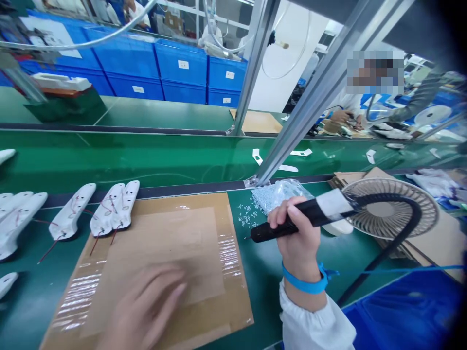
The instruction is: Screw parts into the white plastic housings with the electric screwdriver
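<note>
My right hand [299,233], with a blue wrist strap [308,284], is closed around a black electric screwdriver [306,214] whose tip points left. A heap of small screws [248,216] lies just beyond the tip, beside a clear plastic bag [279,194]. Blurred by motion, my left hand [146,304] is over the taped cardboard sheet [204,238]; its thumb is apart from the loosely bent fingers and nothing shows in it. White plastic shells [75,211] with red wires lie at the left, two of them [115,209] on the cardboard's far left corner.
A round fan [390,206] stands at the right, by cardboard pieces. Metal posts [288,126] rise at the bench's far edge. Beyond them runs a green belt [164,155] with white parts, then blue bins [182,70]. Another person works at the far right.
</note>
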Tool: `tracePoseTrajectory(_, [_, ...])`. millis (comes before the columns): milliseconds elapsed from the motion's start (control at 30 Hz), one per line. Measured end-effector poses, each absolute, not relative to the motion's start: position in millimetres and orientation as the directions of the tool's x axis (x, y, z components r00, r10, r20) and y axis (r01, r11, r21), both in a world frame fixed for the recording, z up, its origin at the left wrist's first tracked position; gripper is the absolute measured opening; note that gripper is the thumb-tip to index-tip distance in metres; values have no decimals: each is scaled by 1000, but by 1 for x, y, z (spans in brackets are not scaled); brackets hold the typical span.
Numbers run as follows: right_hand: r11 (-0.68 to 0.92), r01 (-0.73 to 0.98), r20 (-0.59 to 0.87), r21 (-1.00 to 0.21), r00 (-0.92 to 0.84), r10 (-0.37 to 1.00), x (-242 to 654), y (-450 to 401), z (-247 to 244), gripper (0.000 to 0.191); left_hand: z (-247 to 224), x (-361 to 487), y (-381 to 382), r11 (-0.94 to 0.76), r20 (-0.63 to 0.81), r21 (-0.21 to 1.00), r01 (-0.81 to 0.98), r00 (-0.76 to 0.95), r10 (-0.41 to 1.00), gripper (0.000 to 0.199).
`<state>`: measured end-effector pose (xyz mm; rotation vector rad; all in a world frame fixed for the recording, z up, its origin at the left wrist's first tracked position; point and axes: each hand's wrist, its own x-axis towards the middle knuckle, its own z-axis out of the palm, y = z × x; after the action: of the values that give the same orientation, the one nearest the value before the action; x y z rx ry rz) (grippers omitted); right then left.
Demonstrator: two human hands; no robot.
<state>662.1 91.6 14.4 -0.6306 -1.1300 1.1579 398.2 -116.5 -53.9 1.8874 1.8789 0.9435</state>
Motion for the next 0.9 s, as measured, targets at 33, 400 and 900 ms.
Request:
tracePoseTrajectory(33, [309,-435,367,-846,-54,929,663,91,16,18,-53,412,-96,-125,204,682,721,-23,979,24])
tracePoseTrajectory(400, [132,-611,304,-780,-186,934,663,87,17,18,-69,472,-5,-238,158,759,607,183,970,18])
tracePoseTrajectory(900, [138,-572,314,-809,-220,924,657,83,16,17,-68,478,-10,-186,110,784,592,161,981,15])
